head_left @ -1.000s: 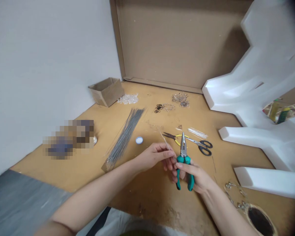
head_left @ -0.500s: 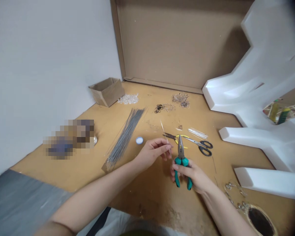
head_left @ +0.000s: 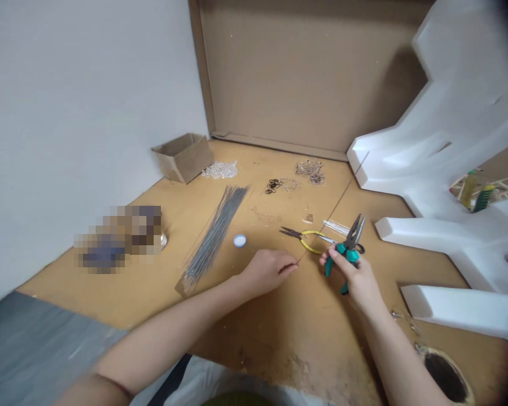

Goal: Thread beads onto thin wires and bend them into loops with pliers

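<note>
My left hand [head_left: 271,273] is closed, pinching one end of a long thin wire [head_left: 345,190], which slants up and away to the right across the table. My right hand [head_left: 362,282] grips long-nose pliers [head_left: 347,251] with teal handles; their jaws point up and stand slightly apart with nothing visible between them. The wire passes just left of the right fingers; whether they touch it I cannot tell. Beyond the hands lie pliers with yellow handles [head_left: 307,242]. Scissors [head_left: 325,239] are mostly hidden behind my right hand and the teal pliers.
A bundle of grey wires [head_left: 218,237] lies left of centre, near a blue-rimmed white lid [head_left: 239,241]. Farther back are a cardboard box [head_left: 186,160], clear beads [head_left: 220,169], black rings [head_left: 273,185] and short silver rods [head_left: 336,227]. White foam pieces [head_left: 419,237] border the right side.
My right hand with the teal pliers has moved right and up, away from my left hand. The wire, steep and between both hands before, now slants far to the right from my left fingers.
</note>
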A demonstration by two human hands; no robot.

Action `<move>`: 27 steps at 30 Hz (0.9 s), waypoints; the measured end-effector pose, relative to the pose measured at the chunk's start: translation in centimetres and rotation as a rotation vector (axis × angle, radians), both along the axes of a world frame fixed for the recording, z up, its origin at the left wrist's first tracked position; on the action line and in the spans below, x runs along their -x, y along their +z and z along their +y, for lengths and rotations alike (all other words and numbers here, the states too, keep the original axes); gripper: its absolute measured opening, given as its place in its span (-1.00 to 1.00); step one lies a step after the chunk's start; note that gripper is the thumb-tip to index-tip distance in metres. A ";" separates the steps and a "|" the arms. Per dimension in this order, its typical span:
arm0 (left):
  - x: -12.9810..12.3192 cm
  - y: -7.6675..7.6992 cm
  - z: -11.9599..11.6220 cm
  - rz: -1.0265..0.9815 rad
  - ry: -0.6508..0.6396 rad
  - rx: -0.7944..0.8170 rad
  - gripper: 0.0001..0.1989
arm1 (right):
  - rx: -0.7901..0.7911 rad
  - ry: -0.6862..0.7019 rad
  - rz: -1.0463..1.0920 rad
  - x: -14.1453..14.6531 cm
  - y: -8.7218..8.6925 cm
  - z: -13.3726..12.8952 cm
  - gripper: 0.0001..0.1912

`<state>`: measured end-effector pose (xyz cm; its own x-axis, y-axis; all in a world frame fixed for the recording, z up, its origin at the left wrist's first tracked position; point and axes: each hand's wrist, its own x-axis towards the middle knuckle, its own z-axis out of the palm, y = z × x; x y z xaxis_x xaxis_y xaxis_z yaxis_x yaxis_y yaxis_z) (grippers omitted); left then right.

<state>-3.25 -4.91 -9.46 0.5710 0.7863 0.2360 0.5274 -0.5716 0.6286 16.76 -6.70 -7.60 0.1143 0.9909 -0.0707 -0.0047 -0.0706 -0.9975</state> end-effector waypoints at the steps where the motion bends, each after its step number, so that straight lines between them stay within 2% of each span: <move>1: -0.2 -0.2 0.0 0.011 -0.008 -0.007 -0.78 | 0.003 0.005 -0.012 0.1 0.0 0.0 -0.72; 3: -0.3 -0.4 0.1 -0.012 -0.008 0.012 -0.78 | 0.011 0.016 -0.043 0.3 0.0 -0.1 -0.71; 5: -0.3 -0.4 0.2 -0.099 0.004 0.103 -0.78 | 0.011 0.025 -0.084 0.4 0.1 -0.1 -0.69; 7: 0.0 -0.3 0.5 -0.257 0.000 0.289 -0.78 | 0.012 0.069 -0.157 0.1 0.2 -0.2 -0.69; 11: 0.9 0.4 0.8 -0.544 -0.083 0.685 -0.73 | 0.047 0.303 -0.362 -0.6 0.5 -0.4 -0.69; 14: 1.4 1.2 0.7 -0.616 -0.092 0.773 -0.72 | 0.024 0.416 -0.543 -1.0 0.7 -0.6 -0.73; 17: 1.6 1.9 0.4 -0.649 -0.090 0.791 -0.73 | -0.022 0.451 -0.636 -1.1 0.7 -0.6 -0.78; 20: 1.5 2.4 0.0 -0.641 -0.125 0.838 -0.71 | -0.020 0.533 -0.591 -1.0 1.0 -0.6 -0.80; 23: 1.4 2.6 -0.2 -0.618 -0.177 0.895 -0.67 | 0.021 0.664 -0.456 -0.8 1.7 -0.7 -0.80; 27: 1.4 2.4 -0.3 -0.632 -0.238 0.980 -0.61 | 0.114 0.738 -0.319 -0.7 2.4 -1.0 -0.81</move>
